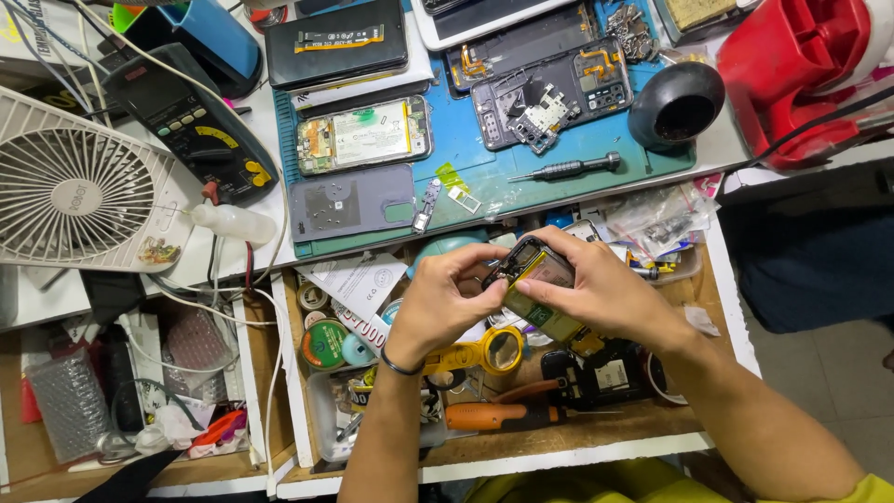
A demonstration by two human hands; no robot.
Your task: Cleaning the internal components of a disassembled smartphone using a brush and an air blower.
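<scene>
Both of my hands hold an opened phone (535, 279) with its back removed, above an open drawer. My left hand (445, 296) pinches its left edge with thumb and fingers. My right hand (596, 291) wraps around its right side, fingertips on the top corner. The phone's yellow-green battery faces up. A dark band sits on my left wrist.
A blue repair mat (484, 149) carries several opened phones, a grey back cover (350, 202) and a screwdriver (566, 169). A white fan (79, 186), a multimeter (191, 123), a black bowl (677, 104) and a red tool (801, 70) stand around. The drawer (521, 438) holds a yellow magnifier (489, 352) and tools.
</scene>
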